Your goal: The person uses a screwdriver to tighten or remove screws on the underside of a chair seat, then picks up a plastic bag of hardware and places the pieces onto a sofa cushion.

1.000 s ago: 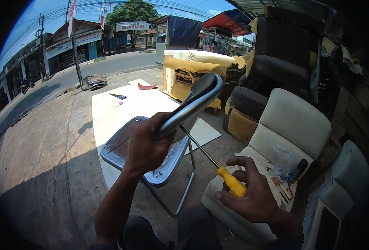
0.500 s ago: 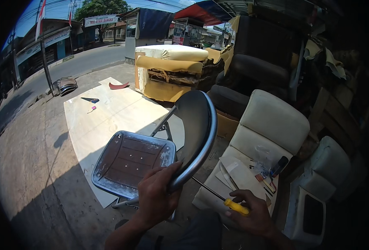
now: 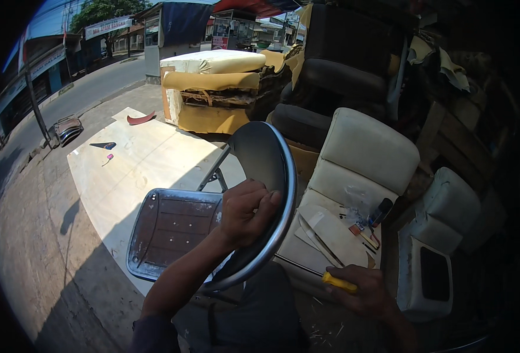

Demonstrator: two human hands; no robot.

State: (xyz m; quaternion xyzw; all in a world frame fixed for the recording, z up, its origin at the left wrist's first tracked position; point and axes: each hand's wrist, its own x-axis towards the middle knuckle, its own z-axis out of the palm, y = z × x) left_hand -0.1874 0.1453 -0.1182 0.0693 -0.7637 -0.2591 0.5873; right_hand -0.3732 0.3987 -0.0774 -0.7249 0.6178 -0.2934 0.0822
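The folding chair's black padded backrest (image 3: 263, 153), ringed by chrome tube, tilts toward me. My left hand (image 3: 248, 212) is closed on the backrest's black pad, its fingers curled. Below and left of it is the brown seat plate (image 3: 163, 229) with a worn metal rim. My right hand (image 3: 360, 294) grips a yellow-handled screwdriver (image 3: 339, 282), whose long shaft reaches left toward the backrest rim; its tip is hidden behind the chair.
A pale board (image 3: 107, 182) lies on the concrete with small items. At right, a cream padded seat (image 3: 365, 147) bears cut pieces, a bag, a can and small tools, beside another cushion (image 3: 448, 206). Stripped sofas (image 3: 207, 123) and dark seats (image 3: 348, 53) stand behind.
The backrest has tilted nearer me and now hides more of the seat plate. My left hand has moved up onto the pad; my right hand with the screwdriver has shifted slightly right.
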